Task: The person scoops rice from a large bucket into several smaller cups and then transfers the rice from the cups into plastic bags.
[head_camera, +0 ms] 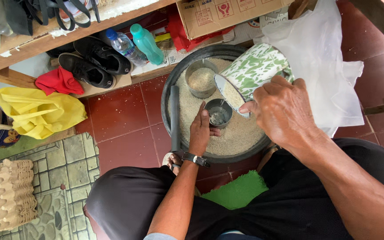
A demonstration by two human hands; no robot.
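Your right hand grips the green-patterned mug, tipped so its mouth points down-left over the small tin; its long axis runs from upper right to lower left. Your left hand steadies that tin, fingers against its rim, in the rice of the black basin. Grains seem to be falling, though it's hard to tell. A second tin sits behind.
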